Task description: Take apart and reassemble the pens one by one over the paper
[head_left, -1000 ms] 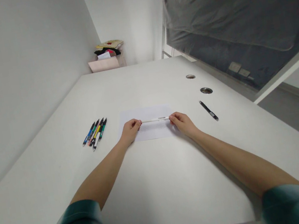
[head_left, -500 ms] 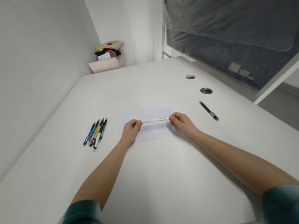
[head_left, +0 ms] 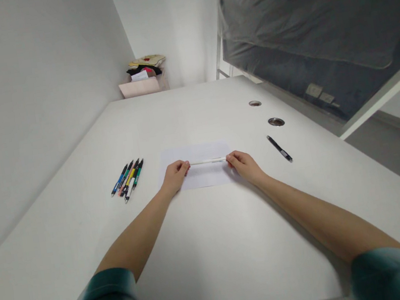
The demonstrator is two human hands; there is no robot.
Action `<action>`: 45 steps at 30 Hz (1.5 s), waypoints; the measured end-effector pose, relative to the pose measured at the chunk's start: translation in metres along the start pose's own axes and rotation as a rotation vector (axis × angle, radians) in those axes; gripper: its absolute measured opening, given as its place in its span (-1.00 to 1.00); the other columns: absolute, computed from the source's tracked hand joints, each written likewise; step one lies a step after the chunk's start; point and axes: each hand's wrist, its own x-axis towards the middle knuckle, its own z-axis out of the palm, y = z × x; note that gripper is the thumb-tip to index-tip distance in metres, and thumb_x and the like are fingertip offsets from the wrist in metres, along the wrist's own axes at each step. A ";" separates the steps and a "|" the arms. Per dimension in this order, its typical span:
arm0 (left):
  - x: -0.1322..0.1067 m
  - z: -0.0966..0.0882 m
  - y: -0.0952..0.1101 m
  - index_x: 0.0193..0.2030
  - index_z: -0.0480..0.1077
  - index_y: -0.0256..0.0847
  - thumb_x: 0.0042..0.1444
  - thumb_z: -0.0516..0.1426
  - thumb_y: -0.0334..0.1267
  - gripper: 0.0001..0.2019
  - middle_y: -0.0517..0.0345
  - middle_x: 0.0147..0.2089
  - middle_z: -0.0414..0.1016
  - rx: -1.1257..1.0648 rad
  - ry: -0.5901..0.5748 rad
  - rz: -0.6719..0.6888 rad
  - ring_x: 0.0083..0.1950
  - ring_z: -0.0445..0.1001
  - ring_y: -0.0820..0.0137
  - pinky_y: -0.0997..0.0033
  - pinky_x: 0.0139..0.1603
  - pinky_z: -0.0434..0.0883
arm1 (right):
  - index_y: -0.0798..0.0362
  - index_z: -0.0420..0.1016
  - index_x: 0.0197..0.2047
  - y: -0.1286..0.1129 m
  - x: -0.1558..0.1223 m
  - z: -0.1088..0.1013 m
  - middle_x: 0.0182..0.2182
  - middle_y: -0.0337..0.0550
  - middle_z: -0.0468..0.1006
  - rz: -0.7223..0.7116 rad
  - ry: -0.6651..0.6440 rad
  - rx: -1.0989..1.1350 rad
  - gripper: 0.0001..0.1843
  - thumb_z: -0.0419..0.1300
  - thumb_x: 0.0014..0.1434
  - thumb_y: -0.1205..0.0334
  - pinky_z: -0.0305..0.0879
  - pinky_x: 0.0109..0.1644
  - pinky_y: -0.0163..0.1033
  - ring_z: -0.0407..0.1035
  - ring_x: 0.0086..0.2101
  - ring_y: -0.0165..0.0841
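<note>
A slim white pen (head_left: 207,161) is held level between my two hands, just above a sheet of white paper (head_left: 204,179). My left hand (head_left: 176,174) pinches its left end with thumb and fingers. The right end is pinched by my right hand (head_left: 244,163). Both ends of the pen are hidden in the fingertips. Faint dark marks show on the barrel near the right hand. Each hand overlaps one side of the paper.
Several coloured pens (head_left: 128,179) lie in a bunch on the white table (head_left: 218,247) to the left. A single black pen (head_left: 279,148) lies at the right. Beyond it are two round metal-rimmed holes (head_left: 276,122). A stack of belongings (head_left: 146,75) stands past the far edge.
The pen seems to have turned slightly about its length: the dark marks near the right hand look fainter now. Both hands keep the same place and grip.
</note>
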 end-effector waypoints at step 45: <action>-0.001 0.001 0.003 -0.54 0.35 -0.22 0.05 0.12 0.17 -0.55 0.20 -0.58 0.33 -0.015 -0.001 0.002 -0.50 0.26 0.44 0.41 -0.41 0.24 | 0.02 0.35 -0.51 -0.001 0.000 0.000 -0.58 -0.22 0.39 0.009 -0.002 -0.035 -0.56 0.04 0.14 -0.18 0.11 -0.41 -0.25 0.18 -0.54 -0.39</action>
